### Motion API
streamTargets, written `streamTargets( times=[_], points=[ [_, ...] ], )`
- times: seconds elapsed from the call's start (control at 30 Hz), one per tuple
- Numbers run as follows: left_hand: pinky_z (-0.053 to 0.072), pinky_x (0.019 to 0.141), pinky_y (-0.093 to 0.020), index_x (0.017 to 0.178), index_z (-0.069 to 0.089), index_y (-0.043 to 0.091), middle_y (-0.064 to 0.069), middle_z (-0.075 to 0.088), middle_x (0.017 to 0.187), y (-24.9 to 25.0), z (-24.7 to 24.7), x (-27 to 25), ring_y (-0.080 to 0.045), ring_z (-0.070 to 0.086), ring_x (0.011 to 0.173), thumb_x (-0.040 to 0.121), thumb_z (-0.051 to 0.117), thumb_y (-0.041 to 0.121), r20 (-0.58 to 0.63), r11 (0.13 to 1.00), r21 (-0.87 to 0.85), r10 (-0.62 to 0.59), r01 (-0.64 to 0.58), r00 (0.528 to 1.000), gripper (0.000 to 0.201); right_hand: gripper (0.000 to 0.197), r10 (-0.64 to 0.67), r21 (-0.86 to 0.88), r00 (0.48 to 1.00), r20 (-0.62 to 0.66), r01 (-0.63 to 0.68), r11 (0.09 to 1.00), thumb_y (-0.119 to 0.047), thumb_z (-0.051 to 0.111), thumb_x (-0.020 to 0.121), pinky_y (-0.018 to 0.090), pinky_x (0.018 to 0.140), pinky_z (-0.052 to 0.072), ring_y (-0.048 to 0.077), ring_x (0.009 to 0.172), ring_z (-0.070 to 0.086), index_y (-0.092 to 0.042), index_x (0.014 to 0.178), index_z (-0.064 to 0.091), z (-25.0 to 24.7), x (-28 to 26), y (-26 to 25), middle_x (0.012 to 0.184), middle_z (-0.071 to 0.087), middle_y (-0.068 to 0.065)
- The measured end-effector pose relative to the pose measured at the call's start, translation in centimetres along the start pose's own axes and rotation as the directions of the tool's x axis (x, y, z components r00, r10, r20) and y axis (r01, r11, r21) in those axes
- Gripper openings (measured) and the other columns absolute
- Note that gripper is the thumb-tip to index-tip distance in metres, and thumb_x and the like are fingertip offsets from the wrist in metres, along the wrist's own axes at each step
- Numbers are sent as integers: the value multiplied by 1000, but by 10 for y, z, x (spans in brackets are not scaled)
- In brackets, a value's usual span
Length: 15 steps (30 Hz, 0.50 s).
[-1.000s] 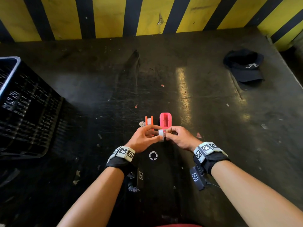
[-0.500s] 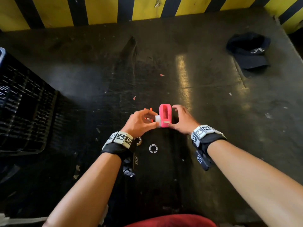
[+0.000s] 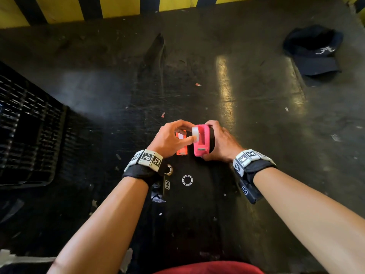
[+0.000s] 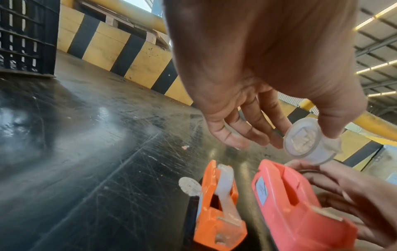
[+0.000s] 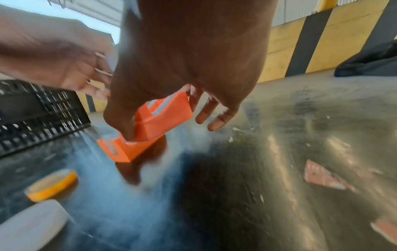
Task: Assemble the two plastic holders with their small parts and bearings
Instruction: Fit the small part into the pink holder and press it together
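Observation:
My right hand (image 3: 212,141) grips the pink holder (image 3: 202,140), which stands on the black floor, with the fingers over its far end and the thumb at its near end. My left hand (image 3: 190,133) pinches a white spool (image 3: 195,132) at the holder's upper left edge. In the left wrist view the white spool (image 4: 307,141) hangs just above the pink holder (image 4: 296,203). An orange holder (image 3: 181,145) with a white part inside stands just left of it, partly behind my left hand. A bearing ring (image 3: 187,180) lies near my wrists. A second ring (image 3: 168,169) is half hidden by the left wristband.
A black plastic crate (image 3: 29,135) stands at the left. A dark cap (image 3: 314,50) lies at the far right. A yellow and black striped barrier (image 3: 118,6) runs along the back. Small paper scraps (image 3: 198,84) dot the floor.
Both hands went forward from pinching the white spool together. My right hand took hold of the pink holder and my left hand carried the spool to its top edge.

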State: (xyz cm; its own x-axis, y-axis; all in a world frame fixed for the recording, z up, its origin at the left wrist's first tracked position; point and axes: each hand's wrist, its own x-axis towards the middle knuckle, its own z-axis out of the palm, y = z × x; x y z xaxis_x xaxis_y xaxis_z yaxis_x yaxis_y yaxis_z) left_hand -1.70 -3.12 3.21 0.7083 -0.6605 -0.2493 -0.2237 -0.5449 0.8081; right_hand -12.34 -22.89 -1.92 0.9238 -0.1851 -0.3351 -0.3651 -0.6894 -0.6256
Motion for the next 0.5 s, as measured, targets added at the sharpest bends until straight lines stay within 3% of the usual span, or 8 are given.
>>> streamTargets(
  times=[0.1,0.27,0.5],
  points=[
    [51,83,-18,118,71,26,13,72,110,7,-1,0,-6,68,104,84,81,26,4,999,31,35,-35,999,36,112,-72,17,997,-41,72,997,-41,93,49,39,89,48,27,108,54,-30,141,30,-6,-8,-11,119,54,1],
    [50,86,-22,120,69,26,4,61,126,13,-3,-6,-9,61,110,83,81,31,-3,995,89,54,-53,999,39,111,-128,23,990,-56,130,991,-41,94,51,41,93,50,24,110,57,-30,141,30,-14,-17,-24,127,56,0],
    [45,85,-18,122,69,27,8,53,131,20,-6,-14,-7,56,112,86,80,33,-6,990,130,62,-61,998,38,108,-155,57,984,-87,160,985,-36,96,53,34,90,49,21,107,59,-26,140,34,-19,-28,-35,127,56,-1]
  ],
)
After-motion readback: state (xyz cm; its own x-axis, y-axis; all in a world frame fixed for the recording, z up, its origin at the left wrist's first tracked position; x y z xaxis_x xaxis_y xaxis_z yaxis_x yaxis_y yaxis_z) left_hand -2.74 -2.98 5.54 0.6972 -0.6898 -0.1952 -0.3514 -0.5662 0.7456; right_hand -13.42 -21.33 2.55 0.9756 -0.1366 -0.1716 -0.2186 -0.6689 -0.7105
